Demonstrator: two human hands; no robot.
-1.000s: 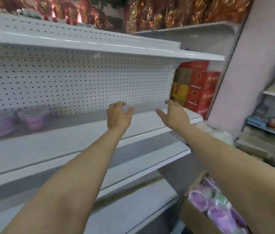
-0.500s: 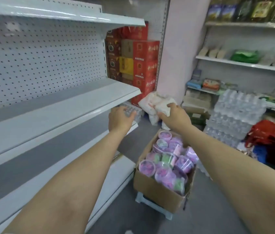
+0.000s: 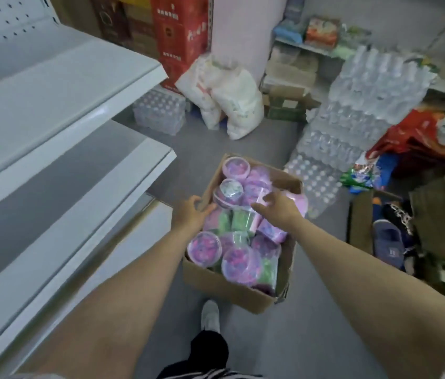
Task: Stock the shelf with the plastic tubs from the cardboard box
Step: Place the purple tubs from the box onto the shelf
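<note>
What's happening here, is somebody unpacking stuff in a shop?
Yes. A person is reaching both hands into a cardboard box on the floor, full of plastic tubs. The left hand and right hand hover over the tubs, fingers spread, gripping nothing yet. The white shelf on the left is where they go.

The grey floor (image 3: 311, 337) carries the cardboard box (image 3: 224, 288), water-bottle packs (image 3: 352, 127) and white sacks (image 3: 232, 105).

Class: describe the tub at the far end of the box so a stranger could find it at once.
Find the cardboard box on the floor beside the white shelf. The tub sits in its farthest corner, lid up, clear of both hands, with a pink rim.
</note>
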